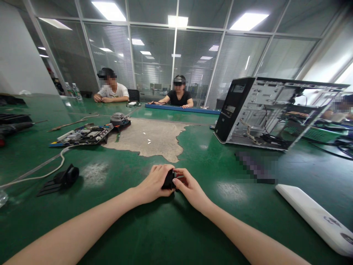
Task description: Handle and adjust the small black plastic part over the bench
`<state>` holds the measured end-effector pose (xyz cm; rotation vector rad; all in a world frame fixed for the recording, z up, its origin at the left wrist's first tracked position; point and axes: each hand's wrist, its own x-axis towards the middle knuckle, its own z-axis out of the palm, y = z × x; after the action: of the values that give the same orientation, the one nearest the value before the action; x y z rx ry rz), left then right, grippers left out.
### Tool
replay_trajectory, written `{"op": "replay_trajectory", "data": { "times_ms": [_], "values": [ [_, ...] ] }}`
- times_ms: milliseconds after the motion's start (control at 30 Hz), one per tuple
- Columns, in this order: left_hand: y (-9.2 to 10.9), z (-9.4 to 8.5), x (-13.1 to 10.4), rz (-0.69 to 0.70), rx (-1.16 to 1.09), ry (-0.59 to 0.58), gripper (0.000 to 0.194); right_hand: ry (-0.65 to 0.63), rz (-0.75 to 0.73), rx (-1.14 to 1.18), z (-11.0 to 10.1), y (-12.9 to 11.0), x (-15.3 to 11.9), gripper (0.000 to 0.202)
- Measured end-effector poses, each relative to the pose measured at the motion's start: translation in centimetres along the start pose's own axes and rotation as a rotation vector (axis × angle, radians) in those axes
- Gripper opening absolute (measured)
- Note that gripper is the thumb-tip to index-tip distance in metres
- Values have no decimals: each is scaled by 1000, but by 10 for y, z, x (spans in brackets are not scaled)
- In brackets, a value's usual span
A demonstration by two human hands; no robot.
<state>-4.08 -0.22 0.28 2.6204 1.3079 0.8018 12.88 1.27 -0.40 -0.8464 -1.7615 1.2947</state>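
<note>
Between my two hands is a small black object (168, 180), boxy in shape, just above or on the green table; its kind does not show clearly. My left hand (156, 182) is wrapped over its left side and top. On its right side, the fingers and thumb of my right hand (187, 186) are curled in a pinch against it. My fingers hide much of the object. Ahead of my hands lies a bare tan patch (154, 138) in the green surface, with a few white scraps on it.
An opened computer case (256, 114) stands at the right, near a white elongated object (311, 217) and a dark strip (256, 169). On the left are a circuit board (85, 134), a black plastic part (62, 180) and a white cable (62, 158). Two people sit across the table.
</note>
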Motion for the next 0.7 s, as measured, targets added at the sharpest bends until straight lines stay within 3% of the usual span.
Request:
{"op": "replay_trajectory", "data": {
  "times_ms": [200,433,700],
  "values": [
    [0,-1,0,2,-6,-1,58,14,-106,-23,0,1,0,14],
    [-2,0,0,2,-7,13,58,1,-10,3,0,2,3,25],
    [-1,-2,0,7,-12,6,58,40,-113,-72,1,-2,-1,13]
  ]
}}
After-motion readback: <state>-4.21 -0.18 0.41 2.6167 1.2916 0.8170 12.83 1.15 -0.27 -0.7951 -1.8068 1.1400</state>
